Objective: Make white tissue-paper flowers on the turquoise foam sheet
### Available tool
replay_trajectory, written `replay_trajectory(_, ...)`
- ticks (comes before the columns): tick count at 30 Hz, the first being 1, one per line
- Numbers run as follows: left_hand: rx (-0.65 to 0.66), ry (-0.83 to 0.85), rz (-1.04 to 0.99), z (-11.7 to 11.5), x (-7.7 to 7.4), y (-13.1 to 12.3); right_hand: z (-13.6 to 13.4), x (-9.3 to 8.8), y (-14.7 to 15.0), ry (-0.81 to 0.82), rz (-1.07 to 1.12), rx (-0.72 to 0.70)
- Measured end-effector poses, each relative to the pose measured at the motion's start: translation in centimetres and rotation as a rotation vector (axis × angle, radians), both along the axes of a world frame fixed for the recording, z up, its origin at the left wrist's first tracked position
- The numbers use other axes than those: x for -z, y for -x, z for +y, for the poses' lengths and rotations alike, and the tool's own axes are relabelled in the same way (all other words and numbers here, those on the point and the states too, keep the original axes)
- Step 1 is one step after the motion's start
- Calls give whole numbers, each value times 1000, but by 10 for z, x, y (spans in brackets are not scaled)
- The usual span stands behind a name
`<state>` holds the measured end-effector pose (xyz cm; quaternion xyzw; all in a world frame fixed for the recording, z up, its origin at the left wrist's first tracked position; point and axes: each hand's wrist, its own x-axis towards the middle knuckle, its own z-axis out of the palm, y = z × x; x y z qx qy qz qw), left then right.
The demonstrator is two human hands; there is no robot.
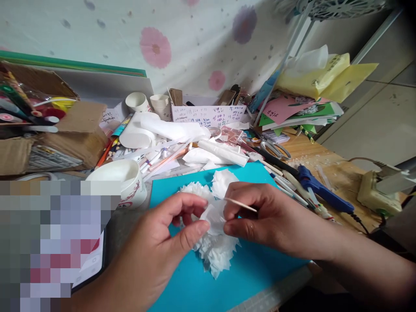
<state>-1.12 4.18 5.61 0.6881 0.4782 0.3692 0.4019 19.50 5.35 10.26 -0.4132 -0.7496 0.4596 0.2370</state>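
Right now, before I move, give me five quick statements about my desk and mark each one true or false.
1. The right hand holds a thin pale stick. True.
2. The hands are above a red surface. False: beneath them is a blue sheet.
3. Ruffled white paper is close to the left hand. True.
4. A blue glue gun lies off the blue sheet. True.
5. The glue gun is on the left hand's side. False: it is on the right hand's side.

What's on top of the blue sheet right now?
Ruffled white paper lies on the blue sheet. The left hand and right hand, with a thin white piece between them, hide part of it; whatever lies beneath them can't be seen.
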Motion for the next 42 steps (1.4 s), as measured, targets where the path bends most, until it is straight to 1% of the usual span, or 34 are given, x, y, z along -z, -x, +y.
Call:
replay_trajectory(4,13,38,30,0,1,-2,2,5,3,-64,-108,-20)
replay_trajectory(7,-13,26,95,3,3,-1,6,13,4,-123,-180,29)
replay_trajectory(10,-62,10,170,6,3,2,9,18,1,-228,-204,89)
replay_trajectory(12,-82,8,199,7,2,3,10,17,-5,-278,-153,127)
replay_trajectory(14,-98,15,190,7,-1,5,10,13,-14,-296,-46,185)
replay_trajectory(16,-121,20,167,7,-3,5,9,8,-24,-285,37,250)
replay_trajectory(18,-146,38,145,7,-4,5,6,4,-32,-266,73,309)
replay_trajectory(20,-148,70,138,6,-4,3,0,2,-34,-251,120,338)
replay_trajectory(22,-126,96,129,4,-3,0,-6,2,-33,-234,219,313)
replay_trajectory(24,-80,102,128,2,-3,-5,-13,3,-31,-205,313,247)
replay_trajectory(26,-36,94,128,0,-3,-11,-18,4,-30,-209,342,196)
replay_trajectory(29,-32,75,148,-2,-3,-18,-22,3,-30,-281,288,143)
replay_trajectory(32,-48,28,209,-3,0,-19,-22,0,-29,-357,173,62)
replay_trajectory(35,-12,-53,288,-3,4,-16,-20,-3,-23,-417,59,-10)
replay_trajectory(39,61,-157,350,-3,4,-10,-17,1,-18,-432,-15,-40)
replay_trajectory(42,40,-264,371,-1,2,-5,-17,5,-18,-431,-58,-48)
